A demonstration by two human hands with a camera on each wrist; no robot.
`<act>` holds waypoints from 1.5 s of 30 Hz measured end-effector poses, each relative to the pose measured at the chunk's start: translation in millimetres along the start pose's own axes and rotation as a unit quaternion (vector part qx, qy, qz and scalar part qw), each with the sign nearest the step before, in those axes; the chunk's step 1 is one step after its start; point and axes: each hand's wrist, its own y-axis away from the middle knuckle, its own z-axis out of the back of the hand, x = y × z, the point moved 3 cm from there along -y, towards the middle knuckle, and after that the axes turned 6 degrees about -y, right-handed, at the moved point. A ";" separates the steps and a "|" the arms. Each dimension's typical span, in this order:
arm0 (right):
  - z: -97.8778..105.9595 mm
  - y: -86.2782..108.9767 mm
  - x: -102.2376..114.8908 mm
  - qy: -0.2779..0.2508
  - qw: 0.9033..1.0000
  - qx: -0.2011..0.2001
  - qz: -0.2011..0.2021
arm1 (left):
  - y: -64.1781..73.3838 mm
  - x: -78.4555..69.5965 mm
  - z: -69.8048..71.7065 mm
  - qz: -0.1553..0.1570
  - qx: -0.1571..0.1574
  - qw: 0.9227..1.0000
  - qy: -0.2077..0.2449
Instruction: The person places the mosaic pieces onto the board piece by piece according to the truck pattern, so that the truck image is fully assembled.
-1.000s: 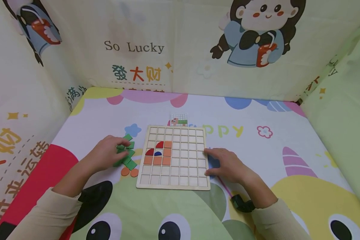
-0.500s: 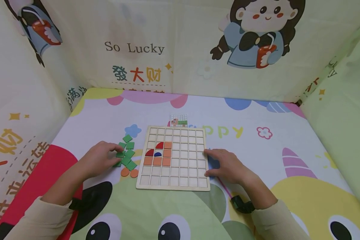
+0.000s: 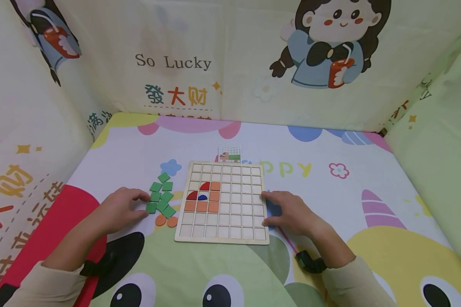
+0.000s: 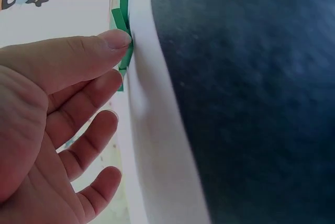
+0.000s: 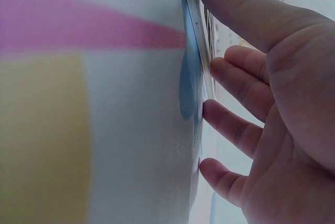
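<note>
A wooden grid board (image 3: 222, 244) lies flat in the middle of the table. Orange square tiles (image 3: 201, 206), red quarter-round pieces (image 3: 192, 195) and a blue half-round piece (image 3: 202, 197) fill some cells in its left half. Left of the board, several green square tiles (image 3: 155, 196) lie flat in a loose cluster. My left hand (image 3: 119, 209) is at their left side, thumb and fingers apart, holding nothing; the left wrist view shows green tiles (image 4: 124, 51) beyond the thumb. My right hand (image 3: 290, 211) touches the board's right edge with thumb and fingers, which are extended.
Two orange discs (image 3: 160, 220) lie just below the green tiles. A small picture card (image 3: 229, 154) with a grid pattern stands or lies behind the board's far edge. A patterned cloth (image 3: 330, 149) covers the table, with printed fabric walls around it.
My left hand has drawn back leftward and toward me from over the green tiles, leaving them uncovered and more spread out. My right hand has stayed at the board's edge.
</note>
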 end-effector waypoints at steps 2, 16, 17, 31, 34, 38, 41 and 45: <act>-0.2 0.5 0.1 -0.001 1.000 0.000 0.000 | 0.9 1.7 -0.4 0.000 -0.001 1.000 -0.001; -0.1 0.8 0.5 -0.002 1.000 0.000 -0.001 | -0.1 5.2 -0.8 -0.004 0.008 1.000 0.009; -0.1 0.8 0.4 -0.002 1.000 0.000 -0.001 | 0.0 4.9 -0.9 -0.004 0.009 1.000 0.010; 0.3 0.7 0.1 0.001 1.000 0.000 0.002 | -3.4 0.3 -1.3 -0.019 -0.002 1.000 -0.017; 0.7 1.1 0.0 0.000 1.000 -0.001 0.001 | -4.7 -0.9 -1.0 -0.025 -0.003 0.999 -0.030; 1.1 0.9 0.1 0.000 1.000 -0.002 0.004 | -5.6 -2.6 -0.5 -0.029 -0.003 0.999 -0.039; 1.3 0.7 0.4 0.000 1.000 -0.002 0.008 | -6.2 -4.5 1.2 -0.027 -0.002 0.999 -0.038; 1.4 1.5 0.7 0.001 1.000 -0.004 0.006 | -8.3 -10.6 5.1 -0.029 0.002 0.999 -0.032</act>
